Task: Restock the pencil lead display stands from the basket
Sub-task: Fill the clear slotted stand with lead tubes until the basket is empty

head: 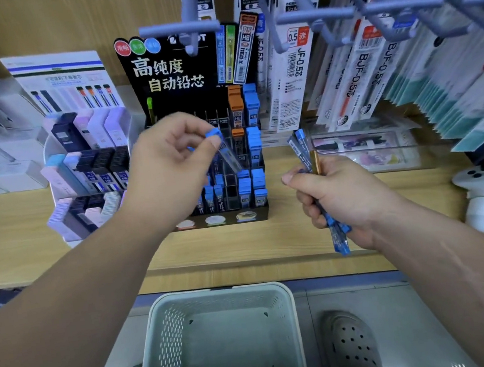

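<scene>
Ok so left hand [170, 162] pinches a clear blue-capped lead case [226, 154] at the black tiered display stand [170, 69], 12 o'clock of the pale green plastic basket [218, 291]. Right hand [341, 198] grips a loose bundle of blue cases [336, 229] that could slip, imo. Left hand hides the stand's 9 o'clock slots, and the labels are blurry.

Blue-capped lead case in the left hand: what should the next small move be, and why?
Probably lower the lead case into an open slot of the black stand. The left hand pinches it tilted over those slots, and the right hand holds more cases waiting.
</scene>
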A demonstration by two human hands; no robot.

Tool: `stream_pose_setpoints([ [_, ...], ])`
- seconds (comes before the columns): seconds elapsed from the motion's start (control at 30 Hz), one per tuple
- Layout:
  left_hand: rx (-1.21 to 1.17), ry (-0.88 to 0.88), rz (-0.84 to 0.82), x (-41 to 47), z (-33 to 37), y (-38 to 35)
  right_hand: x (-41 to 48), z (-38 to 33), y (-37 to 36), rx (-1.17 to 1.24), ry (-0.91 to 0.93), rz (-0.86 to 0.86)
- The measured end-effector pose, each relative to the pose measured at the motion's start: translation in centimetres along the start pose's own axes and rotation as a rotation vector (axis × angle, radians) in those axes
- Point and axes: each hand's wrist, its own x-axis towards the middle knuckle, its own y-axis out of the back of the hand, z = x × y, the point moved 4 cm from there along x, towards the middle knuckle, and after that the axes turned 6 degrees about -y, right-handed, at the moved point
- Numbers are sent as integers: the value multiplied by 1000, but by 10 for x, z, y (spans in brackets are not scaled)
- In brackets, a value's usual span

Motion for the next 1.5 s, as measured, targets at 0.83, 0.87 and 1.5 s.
stream_pose_setpoints([
  [0.83, 414, -194, -106, 10, -13, -29, -5, 5, -6, 59, -42, -116],
  [0.87, 418, -192, -116, 10, -12, -29, -5, 5, -5, 57, -43, -117],
  [1.5, 691, -201, -237, 12, -15, -35, -4, 10, -5, 50, -72, -132],
])
